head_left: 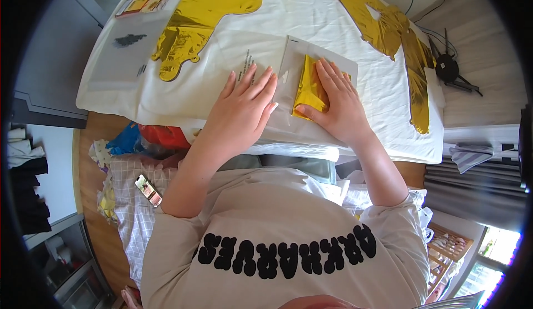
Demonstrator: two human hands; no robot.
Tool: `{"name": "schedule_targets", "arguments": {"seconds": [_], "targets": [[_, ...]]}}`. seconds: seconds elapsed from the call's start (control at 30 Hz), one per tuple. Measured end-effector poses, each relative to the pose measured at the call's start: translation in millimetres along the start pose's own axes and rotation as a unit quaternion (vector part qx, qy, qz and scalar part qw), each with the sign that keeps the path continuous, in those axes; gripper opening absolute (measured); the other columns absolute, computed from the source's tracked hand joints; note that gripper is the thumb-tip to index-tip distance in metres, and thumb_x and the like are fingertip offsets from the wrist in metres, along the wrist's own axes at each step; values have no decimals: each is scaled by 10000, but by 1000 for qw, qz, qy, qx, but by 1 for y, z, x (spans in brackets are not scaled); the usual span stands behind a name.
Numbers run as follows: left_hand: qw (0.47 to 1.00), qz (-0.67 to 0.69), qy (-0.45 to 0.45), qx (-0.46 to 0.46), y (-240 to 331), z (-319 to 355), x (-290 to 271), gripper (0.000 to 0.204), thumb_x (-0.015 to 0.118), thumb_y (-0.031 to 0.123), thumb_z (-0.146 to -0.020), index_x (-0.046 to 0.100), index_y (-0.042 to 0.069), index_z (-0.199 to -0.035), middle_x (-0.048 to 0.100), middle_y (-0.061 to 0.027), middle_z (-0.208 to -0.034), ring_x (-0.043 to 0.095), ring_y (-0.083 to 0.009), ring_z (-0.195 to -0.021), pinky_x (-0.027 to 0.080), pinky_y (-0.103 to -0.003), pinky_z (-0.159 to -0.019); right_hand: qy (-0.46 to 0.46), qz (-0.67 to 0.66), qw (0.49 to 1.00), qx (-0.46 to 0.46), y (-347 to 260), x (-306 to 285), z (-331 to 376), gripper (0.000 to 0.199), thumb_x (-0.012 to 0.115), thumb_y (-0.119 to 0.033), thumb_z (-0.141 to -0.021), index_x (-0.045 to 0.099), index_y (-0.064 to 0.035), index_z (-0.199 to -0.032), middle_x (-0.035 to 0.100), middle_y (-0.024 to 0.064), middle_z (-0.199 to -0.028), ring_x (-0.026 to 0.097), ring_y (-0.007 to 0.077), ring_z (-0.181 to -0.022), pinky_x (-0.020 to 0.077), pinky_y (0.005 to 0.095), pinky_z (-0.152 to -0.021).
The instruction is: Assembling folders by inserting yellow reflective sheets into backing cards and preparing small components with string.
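Head view: pressing folded gold foil balloon point(308, 90) flat on clear plastic sleeve point(319, 59) with right hand point(336, 101), left hand point(244, 109) lying open-palmed bracing sleeve on white-sheeted table point(383, 104), neither grasping

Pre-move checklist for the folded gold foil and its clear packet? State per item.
1. Right hand flat on folded gold foil: ok.
2. Left hand pressing clear packet flat: ok.
3. Foil fully folded: cannot tell, hand covers part.
4. Foil inside packet or on top: cannot tell.
5. Other gold balloons apart from hands: ok.
6. White sheet flat under packet: ok.
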State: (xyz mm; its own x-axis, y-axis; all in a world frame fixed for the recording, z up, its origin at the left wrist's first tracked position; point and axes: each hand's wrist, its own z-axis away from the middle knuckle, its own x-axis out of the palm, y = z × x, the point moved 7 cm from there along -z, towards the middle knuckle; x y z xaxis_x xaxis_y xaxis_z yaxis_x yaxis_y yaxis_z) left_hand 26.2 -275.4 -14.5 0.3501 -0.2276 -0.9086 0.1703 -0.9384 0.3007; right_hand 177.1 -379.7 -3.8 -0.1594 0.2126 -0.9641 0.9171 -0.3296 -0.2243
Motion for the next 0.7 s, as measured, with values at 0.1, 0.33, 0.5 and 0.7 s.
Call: {"name": "schedule_targets", "arguments": {"seconds": [0.1,0.33,0.5,0.7], "targets": [[1000,-17,10,-7,0,1,-4,473,494,255,-999,447,-2,-1393,446,-162,-1464,378,-369,-1383,288,-544,-1129,-4,1,1000,3,1,1,0,949,701,-571,-807,334,-29,-1495,361,165,-1536,276,322,-1457,210,470,-1192],[996,-68,-10,-51,1,24,-24,500,539,251,-969,448,119,-1443,429,-152,-1483,369,-363,-1393,269,-563,-1135,14,8,998,55,15,-2,7,974,687,-587,-812,315,-7,-1500,363,177,-1533,272,322,-1459,207,458,-1193],[1000,-11,-20,18,12,7,-25,451,560,252,-958,520,156,-1398,436,-140,-1480,371,-358,-1394,283,-570,-1127,31,20,996,80,24,-4,6,940,672,-564,-835,327,15,-1490,371,188,-1527,279,325,-1456,205,462,-1191],[999,9,-27,29,0,-2,-8,477,600,337,-940,540,157,-1377,457,-129,-1472,388,-341,-1390,307,-551,-1121,53,39,989,134,46,-3,9,904,660,-546,-852,344,21,-1481,384,191,-1520,288,336,-1451,202,466,-1189]]}}
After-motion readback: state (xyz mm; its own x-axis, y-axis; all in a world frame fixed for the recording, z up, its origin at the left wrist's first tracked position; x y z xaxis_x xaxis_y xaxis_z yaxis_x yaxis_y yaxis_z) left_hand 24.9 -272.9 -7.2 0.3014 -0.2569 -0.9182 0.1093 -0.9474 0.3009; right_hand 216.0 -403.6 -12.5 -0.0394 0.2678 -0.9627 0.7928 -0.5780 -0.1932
